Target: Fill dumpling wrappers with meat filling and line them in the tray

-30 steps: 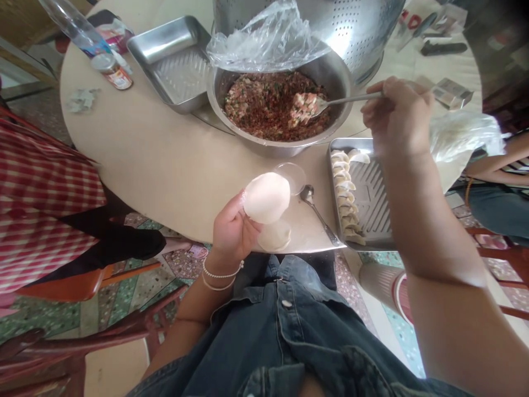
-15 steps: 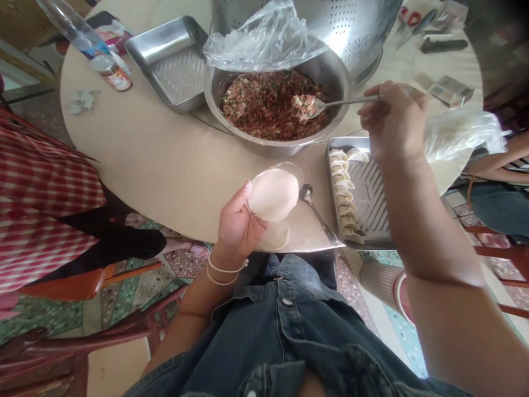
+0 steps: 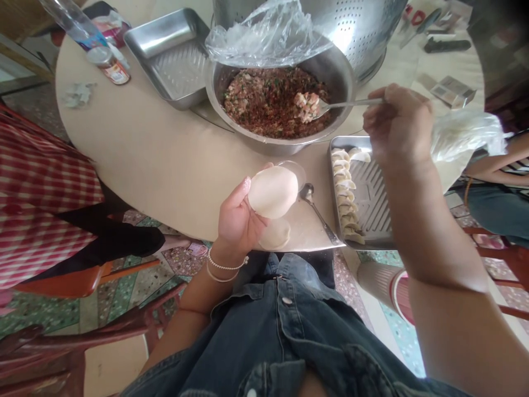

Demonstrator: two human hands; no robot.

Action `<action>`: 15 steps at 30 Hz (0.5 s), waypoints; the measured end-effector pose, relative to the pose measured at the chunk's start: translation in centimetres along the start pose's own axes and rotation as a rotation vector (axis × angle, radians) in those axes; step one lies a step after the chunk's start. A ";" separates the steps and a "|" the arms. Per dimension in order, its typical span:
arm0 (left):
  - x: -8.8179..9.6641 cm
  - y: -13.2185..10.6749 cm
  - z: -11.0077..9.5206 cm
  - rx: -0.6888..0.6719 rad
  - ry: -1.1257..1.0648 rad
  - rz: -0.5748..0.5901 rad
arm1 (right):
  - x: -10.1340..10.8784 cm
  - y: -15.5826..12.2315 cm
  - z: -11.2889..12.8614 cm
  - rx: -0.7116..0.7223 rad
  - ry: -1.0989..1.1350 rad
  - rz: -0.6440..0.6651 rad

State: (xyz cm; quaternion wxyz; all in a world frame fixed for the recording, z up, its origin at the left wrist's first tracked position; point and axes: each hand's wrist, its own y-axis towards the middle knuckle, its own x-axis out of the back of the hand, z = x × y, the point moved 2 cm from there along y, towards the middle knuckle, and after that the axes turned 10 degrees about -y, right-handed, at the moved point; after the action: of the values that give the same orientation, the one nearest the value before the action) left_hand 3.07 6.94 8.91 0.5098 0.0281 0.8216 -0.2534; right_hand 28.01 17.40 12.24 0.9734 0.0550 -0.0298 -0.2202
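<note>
Steel bowl [image 3: 281, 146] ahead of me holds minced filling [image 3: 268, 105], with crumpled plastic [image 3: 268, 38] along its far rim; a metal tray [image 3: 367, 204] carries dumplings [image 3: 345, 190] lined down its left side. My pale, rounded bench [image 3: 165, 160] stands on a speckled floor [image 3: 58, 309]. My hands are apart: the left hand [image 3: 239, 220] pinches a dough wrapper [image 3: 273, 193] near the bench's close edge, flat face up; the right hand [image 3: 399, 124] grips a loaded spoon [image 3: 351, 103] lengthwise left to right, tip leftward over the filling.
</note>
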 end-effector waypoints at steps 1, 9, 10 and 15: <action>0.0 0.1 0.0 0.001 -0.007 0.009 | 0.1 -0.5 0.4 0.020 0.026 0.027; -1.3 0.2 -0.1 0.071 -0.078 0.135 | 0.4 -8.2 2.5 0.117 0.004 0.199; -1.4 0.1 -0.1 0.088 -0.081 0.148 | 0.6 -9.2 2.3 0.164 -0.023 0.195; -1.4 -0.1 -0.1 0.108 -0.089 0.035 | 2.6 -13.5 0.9 0.804 -0.283 0.244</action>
State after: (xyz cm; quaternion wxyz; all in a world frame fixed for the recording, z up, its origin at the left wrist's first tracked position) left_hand 3.66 7.14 10.22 0.5482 0.0589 0.7825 -0.2894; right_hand 24.55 4.12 11.63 0.8798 0.3948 -0.2522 -0.0801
